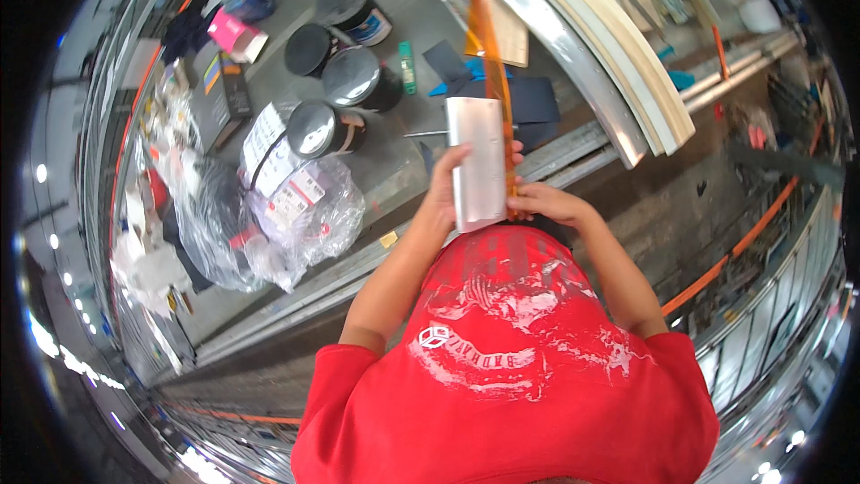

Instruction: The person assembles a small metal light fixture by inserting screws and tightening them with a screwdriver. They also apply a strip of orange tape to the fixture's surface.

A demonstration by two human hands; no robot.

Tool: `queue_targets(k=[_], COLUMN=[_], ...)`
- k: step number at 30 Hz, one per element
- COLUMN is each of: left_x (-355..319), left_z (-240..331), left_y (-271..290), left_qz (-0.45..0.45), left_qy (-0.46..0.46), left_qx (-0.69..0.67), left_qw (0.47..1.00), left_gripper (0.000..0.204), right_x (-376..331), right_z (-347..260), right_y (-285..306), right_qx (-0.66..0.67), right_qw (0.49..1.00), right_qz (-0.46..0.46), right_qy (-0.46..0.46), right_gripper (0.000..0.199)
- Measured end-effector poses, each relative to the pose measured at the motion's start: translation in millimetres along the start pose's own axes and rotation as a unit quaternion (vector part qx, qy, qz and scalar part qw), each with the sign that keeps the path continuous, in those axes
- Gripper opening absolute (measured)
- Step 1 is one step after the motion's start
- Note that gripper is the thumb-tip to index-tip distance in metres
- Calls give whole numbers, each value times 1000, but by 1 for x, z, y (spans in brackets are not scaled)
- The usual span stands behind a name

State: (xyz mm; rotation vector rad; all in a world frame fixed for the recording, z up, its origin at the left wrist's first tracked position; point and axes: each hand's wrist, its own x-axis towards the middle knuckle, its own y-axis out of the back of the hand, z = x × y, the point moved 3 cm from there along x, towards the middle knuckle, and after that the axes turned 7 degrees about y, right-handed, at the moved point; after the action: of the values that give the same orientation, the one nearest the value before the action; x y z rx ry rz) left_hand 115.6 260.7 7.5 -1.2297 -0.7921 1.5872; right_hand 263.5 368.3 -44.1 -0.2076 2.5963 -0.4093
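A silver metal plate (480,159), flat and rectangular with small holes or rivets along its edge, is held up in front of my body. My left hand (445,181) is wrapped round its left side, thumb on the face and fingertips showing at the far edge. Along the plate's right edge runs a translucent orange strip (491,45), which stretches away past the top of the view. My right hand (543,201) pinches the strip beside the plate's lower right corner. Dark flat sheets (527,100) lie on the bench behind the plate.
Several black tubs (354,76) stand on the grey bench to the left, near a bag in clear plastic (305,206) and a dark box (222,94). Long curved metal and wooden profiles (591,45) reach over the bench's right side. A green tool (407,67) lies mid-bench.
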Motion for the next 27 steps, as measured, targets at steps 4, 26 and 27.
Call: queue_targets(k=[4,26,27], left_x=[3,-56,-53], left_z=[-1,10,9], left_y=[-5,-57,-54], left_qz=[54,344,336], left_qy=[-1,-1,-8], left_qx=[9,131,121], left_qw=[999,930,934], left_gripper=[80,61,60], right_x=[-17,98,106], right_z=[-20,-140,-134], right_y=[42,62,71], right_qx=[12,-143,-146], right_qw=[997,863,866], right_qz=[39,466,459], right_qy=[66,134,132], right_gripper=[39,59,71])
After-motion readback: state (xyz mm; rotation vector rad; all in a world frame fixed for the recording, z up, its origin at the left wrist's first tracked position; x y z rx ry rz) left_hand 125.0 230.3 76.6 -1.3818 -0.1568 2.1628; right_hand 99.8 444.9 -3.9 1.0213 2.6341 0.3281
